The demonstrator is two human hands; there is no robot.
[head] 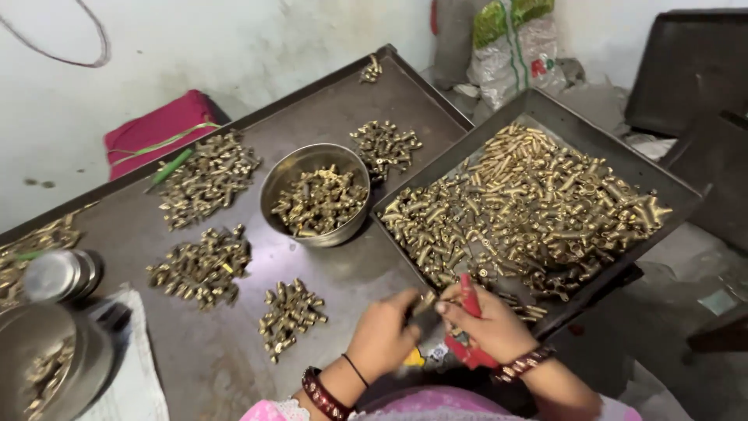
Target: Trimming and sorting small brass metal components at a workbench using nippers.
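Observation:
My left hand [383, 335] is closed around a small brass fitting [425, 301] near the table's front edge. My right hand [491, 323] grips a red-handled tool [469, 295] and holds its tip against that fitting. Both hands sit just in front of a dark metal tray [569, 117] filled with many brass fittings. A round steel bowl [290, 168] to the left of the tray holds more of the same parts. Both wrists wear bangles.
Several small piles of brass fittings [204, 267] lie across the dark table [327, 93]. Steel containers [54, 274] and a white cloth [136, 374] sit at the left. A pink bundle [156, 129], sacks [514, 47] and dark trays [689, 66] stand beyond the table.

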